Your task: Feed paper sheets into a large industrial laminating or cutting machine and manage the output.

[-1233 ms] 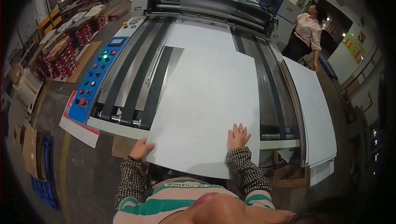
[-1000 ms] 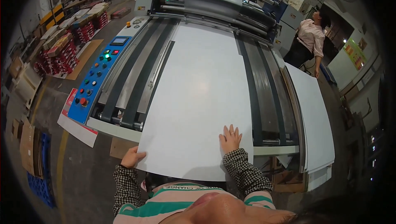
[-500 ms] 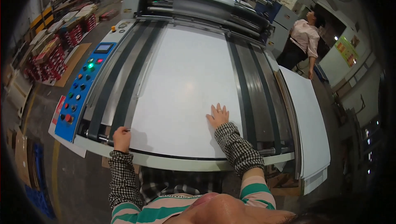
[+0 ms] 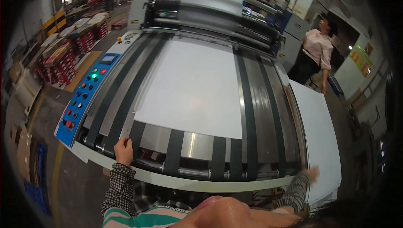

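A large white sheet lies on the feed table of a roller machine, its near edge set back from the front rail. Over the table's near left corner is my left hand, its fingers curled closed; whatever they may hold is hidden. My right hand, smeared by motion, reaches out to the right, at the near edge of a stack of white sheets beside the table. Dark conveyor belts run front to back and show in front of the sheet.
A blue control panel with buttons and a small screen lines the left side. Rollers carrying pale film cross the far end. A person in a pink shirt stands at the far right. Stacked red-and-white bundles stand on the left floor.
The white sheet has moved away toward the rollers, baring the belts near me. My right hand has left the sheet and swung right to the stack. My left hand stays near the corner.
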Demonstrator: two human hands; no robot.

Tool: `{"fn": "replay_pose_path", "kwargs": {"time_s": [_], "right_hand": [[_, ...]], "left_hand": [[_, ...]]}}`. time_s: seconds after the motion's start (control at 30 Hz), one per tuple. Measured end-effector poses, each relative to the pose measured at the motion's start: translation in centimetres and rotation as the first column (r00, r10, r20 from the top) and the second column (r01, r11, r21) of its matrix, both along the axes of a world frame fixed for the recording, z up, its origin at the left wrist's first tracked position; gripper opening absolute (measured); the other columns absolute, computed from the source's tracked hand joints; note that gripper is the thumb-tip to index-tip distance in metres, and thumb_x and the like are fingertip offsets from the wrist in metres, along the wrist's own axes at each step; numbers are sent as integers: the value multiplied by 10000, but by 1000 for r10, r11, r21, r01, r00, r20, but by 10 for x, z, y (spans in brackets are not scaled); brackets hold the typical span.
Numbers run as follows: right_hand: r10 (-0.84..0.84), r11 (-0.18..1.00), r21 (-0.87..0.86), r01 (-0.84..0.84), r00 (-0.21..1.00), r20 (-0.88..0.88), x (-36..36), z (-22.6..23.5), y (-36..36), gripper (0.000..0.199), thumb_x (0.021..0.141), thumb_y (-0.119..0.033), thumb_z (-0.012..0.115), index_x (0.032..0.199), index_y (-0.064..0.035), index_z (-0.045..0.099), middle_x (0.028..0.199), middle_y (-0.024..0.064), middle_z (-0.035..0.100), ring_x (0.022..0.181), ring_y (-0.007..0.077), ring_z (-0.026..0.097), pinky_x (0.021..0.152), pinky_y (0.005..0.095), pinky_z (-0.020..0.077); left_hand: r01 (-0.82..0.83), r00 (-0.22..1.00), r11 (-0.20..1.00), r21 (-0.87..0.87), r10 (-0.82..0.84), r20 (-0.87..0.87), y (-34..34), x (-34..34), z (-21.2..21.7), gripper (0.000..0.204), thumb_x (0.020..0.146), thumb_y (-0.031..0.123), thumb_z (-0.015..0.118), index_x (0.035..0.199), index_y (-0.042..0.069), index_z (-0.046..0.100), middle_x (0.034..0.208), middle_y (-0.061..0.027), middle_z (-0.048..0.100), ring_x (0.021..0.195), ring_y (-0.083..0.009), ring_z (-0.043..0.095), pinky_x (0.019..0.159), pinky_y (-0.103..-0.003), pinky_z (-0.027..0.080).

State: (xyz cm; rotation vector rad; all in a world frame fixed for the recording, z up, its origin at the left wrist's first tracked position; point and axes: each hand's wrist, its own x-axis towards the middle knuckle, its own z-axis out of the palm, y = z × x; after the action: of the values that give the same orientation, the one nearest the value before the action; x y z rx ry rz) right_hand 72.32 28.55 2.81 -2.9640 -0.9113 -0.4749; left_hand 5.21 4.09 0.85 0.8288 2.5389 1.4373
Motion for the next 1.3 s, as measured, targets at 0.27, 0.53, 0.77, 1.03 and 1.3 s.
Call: {"fn": "replay_pose_path", "kwargs": {"time_s": [0.27,0.53,0.77,1.03,1.3], "right_hand": [[481,828,-170,-535,832,-274,-58,-19,1,140,738,-103,526,767,11,602,859,202,583,816,320,573,719,383,468],[994,-105,-21,-994,-104,-32,-372,-47,-92,180,725,-83,471,659,30,594,720,168,585,763,283,556,722,377,419],[965,45,732,-679,-161,-209,-372,-89,-104,186,746,-117,475,771,26,592,906,201,573,861,351,508,796,416,365],[881,350,111,-930,287,-376,-339,-63,-147,473,814,-339,412,1235,-127,372,1320,178,238,1230,378,129,972,550,72],[863,260,65,-964,201,-464,-360,-58,-127,511,820,-368,407,1266,-135,320,1345,169,181,1236,385,95,977,539,64]], "left_hand": [[406,903,912,59,-410,130,50,96,-1,209,748,161,524,870,0,578,797,-161,592,740,-263,586,653,-326,455],[908,410,412,-80,-829,380,40,175,-19,317,733,175,556,990,-10,535,850,-159,594,783,-239,572,717,-310,446],[656,464,733,179,-579,670,-21,63,-34,320,693,82,501,991,-26,539,817,-75,590,766,-144,544,682,-281,430],[417,421,877,239,-419,804,-132,7,-44,342,721,44,528,1050,-49,502,925,-75,568,818,-144,526,733,-252,415],[350,451,913,209,-360,817,-120,-9,-22,317,719,41,548,1016,-65,520,909,-98,581,801,-162,549,722,-271,432]]}}
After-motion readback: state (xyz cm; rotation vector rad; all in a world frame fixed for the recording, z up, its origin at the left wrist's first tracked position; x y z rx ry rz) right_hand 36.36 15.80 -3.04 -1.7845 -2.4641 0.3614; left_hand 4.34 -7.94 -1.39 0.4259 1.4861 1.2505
